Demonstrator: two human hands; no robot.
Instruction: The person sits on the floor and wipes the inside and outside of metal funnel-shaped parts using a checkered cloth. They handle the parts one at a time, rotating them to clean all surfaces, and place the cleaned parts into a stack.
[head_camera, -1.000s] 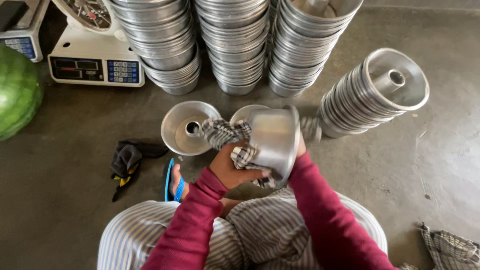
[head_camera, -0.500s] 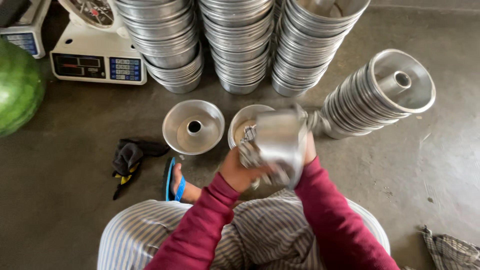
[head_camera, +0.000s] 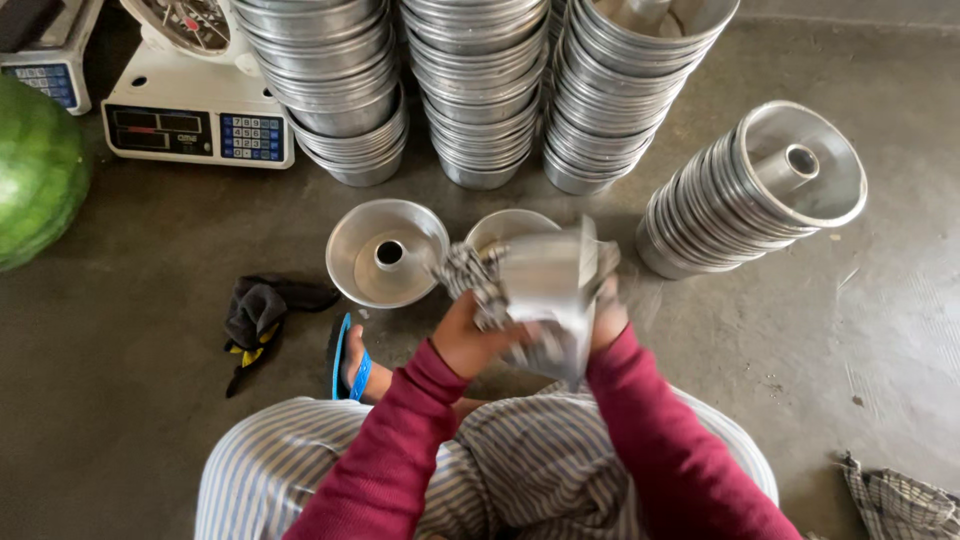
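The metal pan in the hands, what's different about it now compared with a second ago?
The pan has been turned in the hands, and the checked cloth in the left hand has moved along it from the left side to the front; both are blurred now. The right hand keeps its grip. The single pan on the floor, the stacks, scale and gloves stayed put.

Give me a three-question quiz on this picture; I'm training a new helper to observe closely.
1. True or false: the left hand presses a checked cloth against the metal tube pan.
2. How many upright pan stacks stand at the back: A two, B three, C five?
3. What lies on the floor left of the blue sandal?

Key: 1 true. 2 B. 3 a dark glove.
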